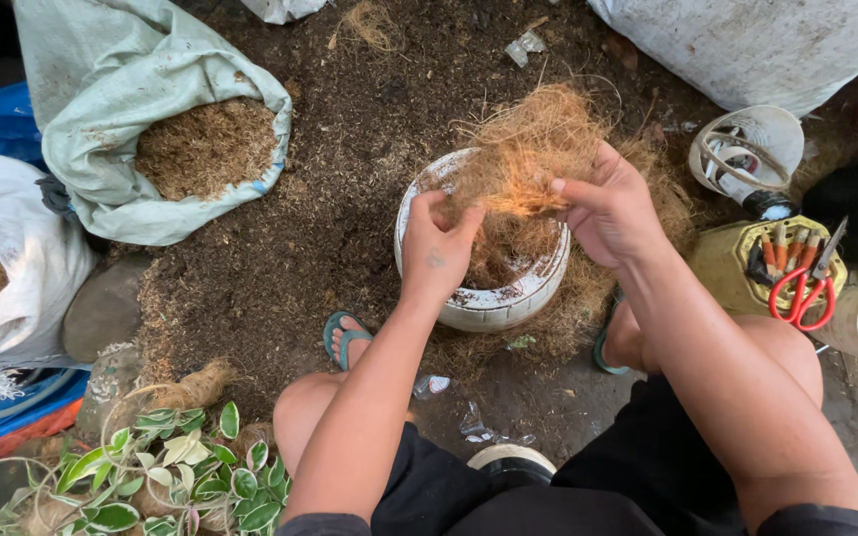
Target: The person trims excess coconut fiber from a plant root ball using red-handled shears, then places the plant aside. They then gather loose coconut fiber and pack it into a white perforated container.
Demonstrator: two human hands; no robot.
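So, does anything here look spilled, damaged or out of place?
Loose brown coconut fibre lies spilled on the soil around the round white plastic pot. Scraps of clear plastic wrapper litter the ground by the feet. Nothing looks broken.

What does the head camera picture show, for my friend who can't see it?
Two bare hands, left hand and right hand, pull apart a clump of brown fibre over a white pot on soil-covered ground. An open sack of brown material and red-handled scissors lie nearby.

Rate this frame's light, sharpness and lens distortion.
Head view: soft, even daylight with no glare; the left hand, right hand and coconut fibre are sharp; the wide lens bends the edges, stretching the forearms.
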